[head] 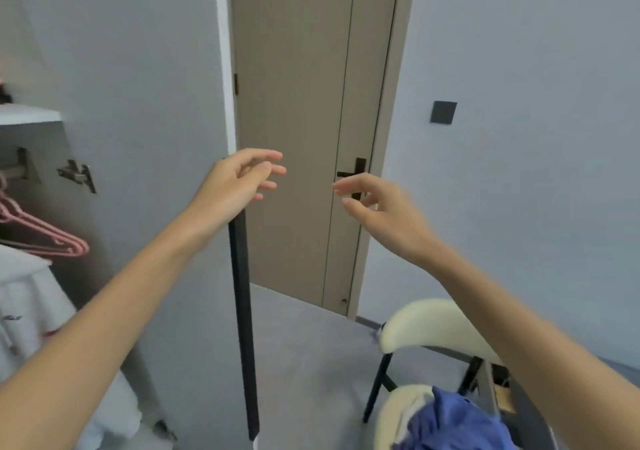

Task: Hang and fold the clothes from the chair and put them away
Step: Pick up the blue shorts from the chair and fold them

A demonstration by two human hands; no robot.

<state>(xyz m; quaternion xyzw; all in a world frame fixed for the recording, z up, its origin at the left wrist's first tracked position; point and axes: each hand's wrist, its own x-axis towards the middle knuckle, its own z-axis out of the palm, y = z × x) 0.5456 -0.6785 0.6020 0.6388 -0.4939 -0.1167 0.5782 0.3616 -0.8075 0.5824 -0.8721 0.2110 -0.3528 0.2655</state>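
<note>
Left hand [239,179] and right hand [377,207] raised mid-air, apart, fingers loose, holding nothing. Blue clothes [457,422] heaped on chair [433,325] seat, lower right. Pink hangers [45,238] inside open wardrobe [79,227], far left.

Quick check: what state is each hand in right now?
Left hand: open, fingers relaxed, holding nothing.
Right hand: open, fingers loosely curled, holding nothing.

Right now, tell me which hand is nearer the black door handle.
Right. The right hand partly covers the door handle in view; the left hand is off to its left, at the wardrobe door's edge.
</note>
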